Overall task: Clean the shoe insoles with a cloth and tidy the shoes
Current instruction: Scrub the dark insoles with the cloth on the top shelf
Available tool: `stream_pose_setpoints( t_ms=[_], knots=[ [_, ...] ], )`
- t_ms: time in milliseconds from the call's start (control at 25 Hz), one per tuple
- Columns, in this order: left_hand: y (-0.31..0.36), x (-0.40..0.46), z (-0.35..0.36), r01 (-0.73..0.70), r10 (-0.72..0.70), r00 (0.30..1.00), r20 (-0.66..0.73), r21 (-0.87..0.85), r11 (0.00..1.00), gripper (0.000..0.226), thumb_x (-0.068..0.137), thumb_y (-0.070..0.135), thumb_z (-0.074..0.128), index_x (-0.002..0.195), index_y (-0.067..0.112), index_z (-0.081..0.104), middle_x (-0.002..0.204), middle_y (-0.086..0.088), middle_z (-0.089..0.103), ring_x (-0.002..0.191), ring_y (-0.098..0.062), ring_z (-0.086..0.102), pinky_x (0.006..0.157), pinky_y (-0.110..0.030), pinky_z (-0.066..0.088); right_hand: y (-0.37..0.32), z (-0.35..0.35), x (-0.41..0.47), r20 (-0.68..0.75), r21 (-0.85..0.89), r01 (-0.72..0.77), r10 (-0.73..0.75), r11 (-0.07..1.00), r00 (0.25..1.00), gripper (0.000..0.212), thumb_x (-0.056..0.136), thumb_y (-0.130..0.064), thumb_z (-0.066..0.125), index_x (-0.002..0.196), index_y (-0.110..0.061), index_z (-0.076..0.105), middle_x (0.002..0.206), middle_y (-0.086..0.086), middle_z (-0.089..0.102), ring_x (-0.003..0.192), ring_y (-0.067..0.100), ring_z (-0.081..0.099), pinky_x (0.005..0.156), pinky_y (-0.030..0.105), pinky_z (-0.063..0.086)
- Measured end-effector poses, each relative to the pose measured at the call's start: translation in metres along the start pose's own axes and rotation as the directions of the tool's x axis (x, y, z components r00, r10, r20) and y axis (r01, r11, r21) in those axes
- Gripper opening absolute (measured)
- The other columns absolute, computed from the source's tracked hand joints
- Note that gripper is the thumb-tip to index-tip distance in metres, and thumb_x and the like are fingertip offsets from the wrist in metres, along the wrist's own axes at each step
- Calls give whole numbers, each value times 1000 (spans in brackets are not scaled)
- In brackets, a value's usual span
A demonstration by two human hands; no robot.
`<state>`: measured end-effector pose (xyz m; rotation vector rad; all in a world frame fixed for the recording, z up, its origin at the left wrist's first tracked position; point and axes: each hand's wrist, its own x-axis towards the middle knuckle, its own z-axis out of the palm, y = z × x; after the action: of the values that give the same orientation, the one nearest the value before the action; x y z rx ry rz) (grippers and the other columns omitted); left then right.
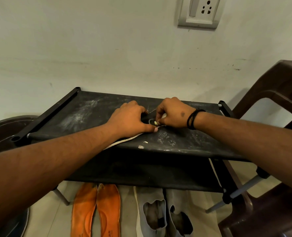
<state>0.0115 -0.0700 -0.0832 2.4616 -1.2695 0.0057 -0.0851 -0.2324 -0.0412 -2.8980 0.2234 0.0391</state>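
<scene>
Both hands meet on the rack (93,115): left hand (130,118) presses flat on a dark insole (124,141), right hand (173,113) pinches a small pale scrap. Its pale-edged length runs diagonally toward the near-left.

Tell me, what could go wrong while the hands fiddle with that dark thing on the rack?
The dusty top shelf could dirty it again. The pale scrap near the front edge might fall onto the orange insoles below. The left hand hides the work, so the right hand could slip.
</scene>
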Motion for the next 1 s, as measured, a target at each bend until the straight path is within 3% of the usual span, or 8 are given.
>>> stream_pose_setpoints(
  t_ms=[80, 160, 360, 560, 800, 920, 1000],
  knots=[
    [1, 0, 0, 12, -11, 1000, 6, -14, 1000, 95, 52, 92, 50, 122, 29, 69, 102, 3, 58, 98, -20, 59, 81, -42, 54, 9, 3, 8, -169, -97, -136, 118, 986, 979, 9, 86, -23, 69, 93, -20, 74, 99, 4, 71, 87, 22, 66, 77, 39, 59],
    [1, -1, -1, 18, -18, 1000, 6, -11, 1000, 99, 51, 93, 49, 125, 30, 68, 105, 3, 59, 100, -19, 58, 82, -42, 54, 14, 2, 10, -232, -125, -183, 151, 975, 961, 13, 86, -23, 68, 96, -18, 73, 100, 6, 70, 86, 24, 66, 78, 41, 59],
    [1, -1, 0, 4, -4, 1000, 4, 1, 1000, 94, 52, 91, 50, 118, 27, 70, 97, 3, 57, 95, -18, 57, 76, -38, 52, -6, 1, -8, 51, 56, 78, -81, 995, 995, 6, 84, -19, 72, 87, -16, 76, 90, -6, 71, 83, 8, 64, 74, 21, 53],
    [3, -1, -2, 18, -18, 1000, 12, -14, 1000, 99, 52, 92, 49, 126, 29, 68, 104, 2, 56, 102, -20, 56, 85, -43, 53, 10, 2, 15, -208, -182, -116, 77, 976, 975, 15, 87, -17, 66, 99, -17, 75, 99, 7, 71, 86, 25, 66, 76, 38, 58],
    [6, -5, -5, 7, -7, 1000, 15, -3, 1000, 88, 50, 90, 49, 108, 27, 73, 91, 3, 52, 90, -19, 56, 74, -39, 53, -16, 6, 0, -6, -119, 109, -111, 987, 994, 16, 85, -13, 66, 98, -10, 75, 94, 8, 73, 85, 23, 67, 78, 37, 58],
    [5, -3, -4, 13, -13, 1000, 15, -4, 1000, 90, 52, 91, 50, 113, 29, 72, 94, 2, 55, 94, -21, 58, 75, -39, 52, -3, 1, 14, -96, -188, 1, -19, 982, 995, 16, 87, -17, 67, 99, -12, 75, 96, 10, 72, 84, 24, 67, 77, 38, 58],
    [6, -5, -5, 19, -19, 1000, 25, 3, 1000, 89, 58, 89, 56, 124, 30, 69, 102, 2, 55, 100, -20, 56, 83, -41, 53, 8, -4, 22, -164, -128, -78, 57, 989, 985, 11, 86, -15, 69, 94, -11, 76, 93, 9, 73, 82, 21, 66, 70, 30, 55]
  ],
)
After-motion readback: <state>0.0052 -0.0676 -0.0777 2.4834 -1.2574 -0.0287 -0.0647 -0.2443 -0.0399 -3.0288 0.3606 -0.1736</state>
